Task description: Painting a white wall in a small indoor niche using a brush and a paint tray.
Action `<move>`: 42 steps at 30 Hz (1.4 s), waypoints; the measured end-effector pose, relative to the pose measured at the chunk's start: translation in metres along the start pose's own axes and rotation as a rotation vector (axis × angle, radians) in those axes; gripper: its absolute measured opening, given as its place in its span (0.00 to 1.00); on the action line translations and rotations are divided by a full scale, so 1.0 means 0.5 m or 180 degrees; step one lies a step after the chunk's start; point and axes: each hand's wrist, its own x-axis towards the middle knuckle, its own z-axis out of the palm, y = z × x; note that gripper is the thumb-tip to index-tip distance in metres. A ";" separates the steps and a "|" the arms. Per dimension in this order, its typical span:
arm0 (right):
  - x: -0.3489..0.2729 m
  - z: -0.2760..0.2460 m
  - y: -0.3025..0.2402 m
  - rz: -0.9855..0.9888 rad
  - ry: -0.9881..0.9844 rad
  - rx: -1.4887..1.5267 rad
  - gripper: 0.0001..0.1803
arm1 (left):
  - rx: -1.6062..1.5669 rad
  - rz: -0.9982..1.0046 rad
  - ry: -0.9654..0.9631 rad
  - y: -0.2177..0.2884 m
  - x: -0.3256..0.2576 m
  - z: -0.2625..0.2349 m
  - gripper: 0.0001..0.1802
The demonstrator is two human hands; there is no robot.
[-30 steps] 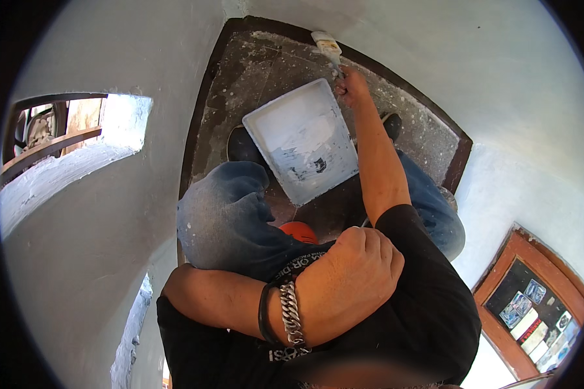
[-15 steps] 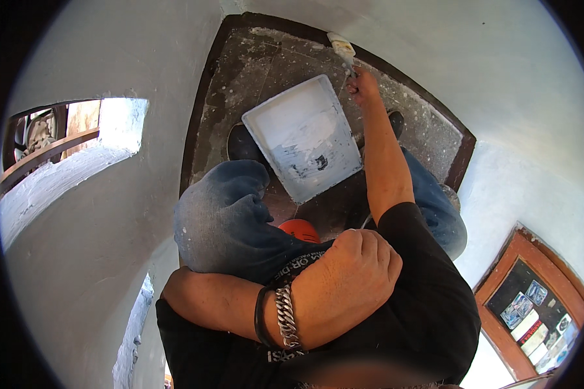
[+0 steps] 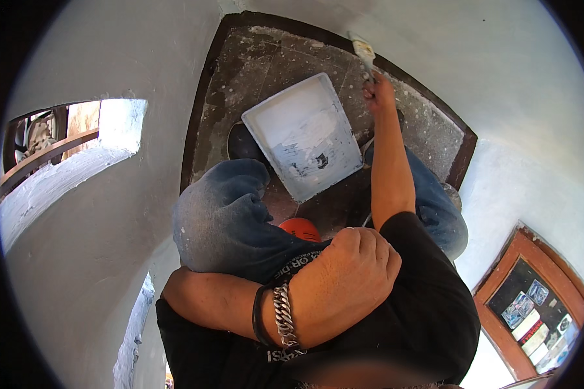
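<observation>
At twelve o'clock in the head view, right hand (image 3: 377,96) is stretched out at full arm's length, fingers closed around the handle of a paintbrush (image 3: 362,50) whose pale bristles sit where the grey landing floor (image 3: 266,71) meets the white wall (image 3: 499,78). That reach probably explains the crouch: both denim knees (image 3: 220,214) are folded up so the arm can get to the dark skirting edge.

Paint tray (image 3: 302,135), white and rectangular, lies flat on the floor between the knees, just at seven o'clock from the brush hand, apparently kept within an easy dip. Its bed shows smeared white paint with a darker patch near the lower end.

Left hand (image 3: 344,285) is at six o'clock, clenched into a fist and holding nothing, forearm laid across the chest against the black shirt (seemingly a brace for balance); a metal chain bracelet (image 3: 283,316) and a dark band circle the wrist.

An orange object (image 3: 300,228) peeks out below the tray; cannot tell what it is.
</observation>
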 end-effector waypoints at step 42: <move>-0.253 -0.074 0.011 -0.0973 -0.0358 -0.3877 0.11 | -0.0274 0.0349 -0.0388 0.044 0.002 0.032 0.11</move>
